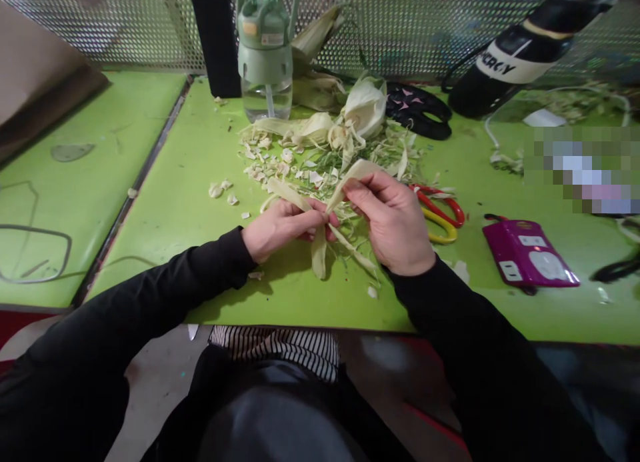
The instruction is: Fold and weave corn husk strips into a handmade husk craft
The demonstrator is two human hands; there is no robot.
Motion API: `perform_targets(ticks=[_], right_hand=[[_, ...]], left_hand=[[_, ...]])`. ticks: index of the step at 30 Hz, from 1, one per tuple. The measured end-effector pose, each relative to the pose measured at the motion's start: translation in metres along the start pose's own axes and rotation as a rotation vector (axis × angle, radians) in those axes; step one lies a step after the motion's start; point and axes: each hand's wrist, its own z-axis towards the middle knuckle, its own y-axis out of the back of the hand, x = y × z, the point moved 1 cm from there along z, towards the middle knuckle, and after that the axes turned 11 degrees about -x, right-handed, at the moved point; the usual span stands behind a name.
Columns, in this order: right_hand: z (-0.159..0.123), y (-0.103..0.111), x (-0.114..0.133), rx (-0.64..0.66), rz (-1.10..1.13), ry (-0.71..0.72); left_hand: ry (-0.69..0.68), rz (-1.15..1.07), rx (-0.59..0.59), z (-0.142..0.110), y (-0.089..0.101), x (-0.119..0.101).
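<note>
Pale corn husk strips (319, 254) cross at the fingertips of my left hand (285, 227), which pinches them where they meet. My right hand (397, 219) grips the upper end of one broad husk strip (351, 175) between thumb and fingers. Loose strip ends hang below the pinch toward the table. Just behind the hands lies a litter of husk scraps (280, 165) and green shreds. Scissors with red and yellow handles (440, 225) rest to the right of my right hand, their blades hidden.
At the back stand a green water bottle (265, 69), a black phone-like slab (217, 45) and a black flask (510, 62). Husk bundles (367, 105) and a black patterned item (417, 109) lie before the mesh panel (410, 42). A purple power strip (527, 252) sits at right.
</note>
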Motion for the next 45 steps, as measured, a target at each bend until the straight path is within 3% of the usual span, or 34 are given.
perform_targets(ticks=[7, 16, 24, 29, 31, 34, 36, 38, 41, 45], right_hand=[[0.009, 0.010, 0.008, -0.001, -0.138, 0.071], [0.001, 0.005, 0.017, 0.102, -0.417, 0.363], [-0.003, 0.002, 0.020, 0.201, -0.231, 0.161], [-0.006, -0.002, 0.019, 0.216, -0.223, 0.151], [-0.007, -0.001, 0.020, 0.166, -0.256, 0.201], [-0.007, 0.006, 0.026, -0.110, -0.335, 0.422], [-0.008, 0.009, 0.030, -0.186, -0.427, 0.560], [-0.008, 0.010, 0.031, -0.067, -0.525, 0.577], [-0.009, 0.009, 0.031, 0.170, -0.547, 0.474], [-0.010, 0.009, 0.034, 0.232, -0.450, 0.442]], left_hand=[[0.044, -0.143, 0.030, 0.006, 0.008, -0.006], [0.138, -0.198, 0.095, 0.000, 0.001, -0.001], [0.072, -0.161, 0.209, -0.004, -0.002, 0.000], [0.098, -0.141, 0.256, -0.009, -0.002, 0.003], [0.105, -0.174, 0.208, -0.008, -0.003, 0.005], [0.060, -0.231, 0.095, -0.002, -0.003, 0.005], [0.013, -0.257, 0.034, 0.002, -0.002, 0.004], [-0.037, -0.264, 0.005, 0.004, 0.001, 0.001], [-0.138, -0.207, -0.004, 0.004, 0.005, -0.001], [-0.268, -0.088, -0.004, 0.002, 0.008, -0.003]])
